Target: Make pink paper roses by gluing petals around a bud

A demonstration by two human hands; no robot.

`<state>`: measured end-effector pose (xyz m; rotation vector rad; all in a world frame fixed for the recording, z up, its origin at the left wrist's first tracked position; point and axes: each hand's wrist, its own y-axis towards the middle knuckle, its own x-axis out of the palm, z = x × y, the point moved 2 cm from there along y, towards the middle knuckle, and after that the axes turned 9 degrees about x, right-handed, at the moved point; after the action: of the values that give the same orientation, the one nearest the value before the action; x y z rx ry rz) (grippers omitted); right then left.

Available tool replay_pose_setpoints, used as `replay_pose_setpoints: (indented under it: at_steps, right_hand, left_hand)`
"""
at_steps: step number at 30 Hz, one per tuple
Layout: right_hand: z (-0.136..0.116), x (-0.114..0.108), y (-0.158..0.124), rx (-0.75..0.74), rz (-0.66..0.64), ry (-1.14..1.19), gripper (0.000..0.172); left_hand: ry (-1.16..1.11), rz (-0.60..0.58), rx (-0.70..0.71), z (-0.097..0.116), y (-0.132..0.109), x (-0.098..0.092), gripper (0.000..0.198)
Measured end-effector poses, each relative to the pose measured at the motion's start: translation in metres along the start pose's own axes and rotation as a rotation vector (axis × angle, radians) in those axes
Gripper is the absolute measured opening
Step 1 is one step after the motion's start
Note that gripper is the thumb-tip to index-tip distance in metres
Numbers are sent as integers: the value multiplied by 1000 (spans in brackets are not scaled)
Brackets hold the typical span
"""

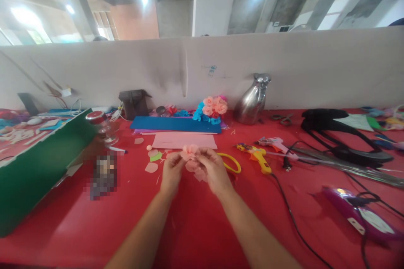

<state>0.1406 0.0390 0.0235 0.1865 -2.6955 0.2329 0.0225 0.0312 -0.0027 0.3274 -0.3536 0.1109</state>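
Note:
Both hands meet over the middle of the red table around a pink handmade flower (190, 151) with thin ruffled petals. My left hand (172, 170) pinches its left side, and my right hand (215, 170) grips it from the right. Loose pink petal pieces (151, 167) and a green cut piece (156, 157) lie left of my left hand. Just right of my right hand rest the yellow handles of scissors (232, 163), partly hidden by that hand. Behind the flower lies a flat pink sheet (184, 141).
Blue sheets (175, 124) and a bunch of finished flowers (214, 108) sit at the back, beside a steel jug (253, 100). Right are a yellow glue gun (259, 158), cables and a purple device (362, 214). A green panel (47, 168) and glass jar (102, 128) stand left.

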Motion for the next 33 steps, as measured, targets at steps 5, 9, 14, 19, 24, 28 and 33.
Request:
replay_pose_setpoints:
  at_steps: [5,9,14,19,24,28,33]
  right_hand:
    - [-2,-6,1,-67,80,-33,16]
    - [-8,-8,1,-153,86,-188,18]
    - [-12,-8,3,-249,87,-333,17]
    - [-11,-11,6,-257,101,-377,23]
    - [-13,-12,5,-262,106,-373,23]
    - [-14,-11,6,-273,66,-454,25]
    - [-13,-12,6,-361,116,-556,25]
  left_hand:
    - [3,10,-10,-3,0,-1,19]
    - [36,-5,7,-5,0,-1,22]
    - [30,-67,9,-5,1,1,21]
    - [32,-88,12,-4,0,2,20]
    - [27,-87,1,-7,0,1,22]
    - [37,-70,6,-7,-1,0,23]
    - [41,-82,-1,-3,-1,2,23]
